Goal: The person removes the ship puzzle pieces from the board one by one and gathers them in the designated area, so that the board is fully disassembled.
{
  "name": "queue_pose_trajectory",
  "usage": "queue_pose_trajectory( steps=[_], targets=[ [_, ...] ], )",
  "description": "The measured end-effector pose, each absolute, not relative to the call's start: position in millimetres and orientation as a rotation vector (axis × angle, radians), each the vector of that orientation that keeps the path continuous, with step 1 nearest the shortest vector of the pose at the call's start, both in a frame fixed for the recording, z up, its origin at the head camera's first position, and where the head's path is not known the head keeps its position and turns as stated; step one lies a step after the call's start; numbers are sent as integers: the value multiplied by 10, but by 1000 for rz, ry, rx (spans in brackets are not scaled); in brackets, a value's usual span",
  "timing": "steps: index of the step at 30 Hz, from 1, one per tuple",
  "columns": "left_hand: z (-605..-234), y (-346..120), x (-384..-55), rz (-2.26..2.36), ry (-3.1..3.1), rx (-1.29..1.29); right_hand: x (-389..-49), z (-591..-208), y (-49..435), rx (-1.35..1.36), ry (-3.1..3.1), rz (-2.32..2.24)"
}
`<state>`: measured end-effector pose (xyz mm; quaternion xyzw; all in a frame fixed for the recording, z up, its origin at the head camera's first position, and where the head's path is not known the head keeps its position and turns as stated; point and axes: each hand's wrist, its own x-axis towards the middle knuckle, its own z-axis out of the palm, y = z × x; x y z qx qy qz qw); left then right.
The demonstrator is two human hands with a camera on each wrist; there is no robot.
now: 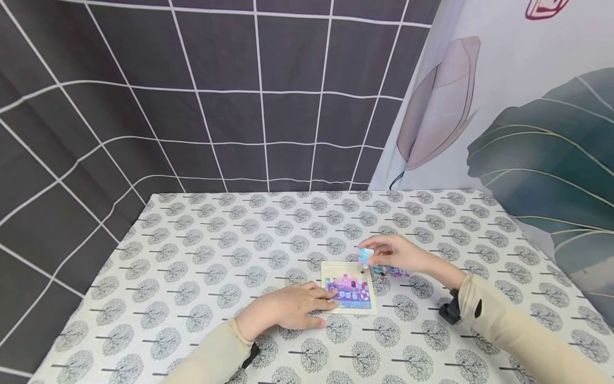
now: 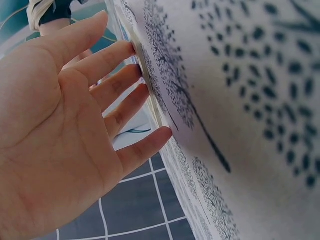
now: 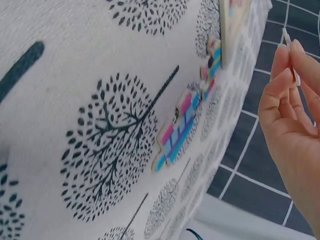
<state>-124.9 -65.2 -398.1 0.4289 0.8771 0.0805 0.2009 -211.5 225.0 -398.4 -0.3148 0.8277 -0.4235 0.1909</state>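
A shallow jigsaw puzzle board [image 1: 349, 311] lies on the table, its lower part filled with a pink and purple ship picture. Bare pale wood shows along its top. My left hand [image 1: 298, 306] rests at the board's left side, fingers extended with the tips on its edge and picture. Above the board's top right corner, my right hand [image 1: 390, 253] pinches a light blue puzzle piece [image 1: 366, 256] between thumb and fingers. The right wrist view shows that piece [image 3: 291, 57] edge-on, lifted off the table.
Loose puzzle pieces [image 3: 179, 127] in pink, blue and purple lie on the cloth right of the board. A tree-print tablecloth [image 1: 216, 272] covers the table. Behind it hangs a dark grid-patterned curtain [image 1: 288, 117], with a leaf-print curtain [image 1: 542, 160] at the right.
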Motion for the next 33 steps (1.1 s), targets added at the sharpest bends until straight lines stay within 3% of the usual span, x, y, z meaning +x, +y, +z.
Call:
queue_pose_trajectory(
  steps=[25,33],
  targets=[
    [-3944,-655,-1254,256,2425,1197,-1897,-3859,2689,-964,2687,-1176],
    [-3953,-654,-1253,270,2416,1194,-1832,-3884,2879,-839,2736,-1117]
  ],
)
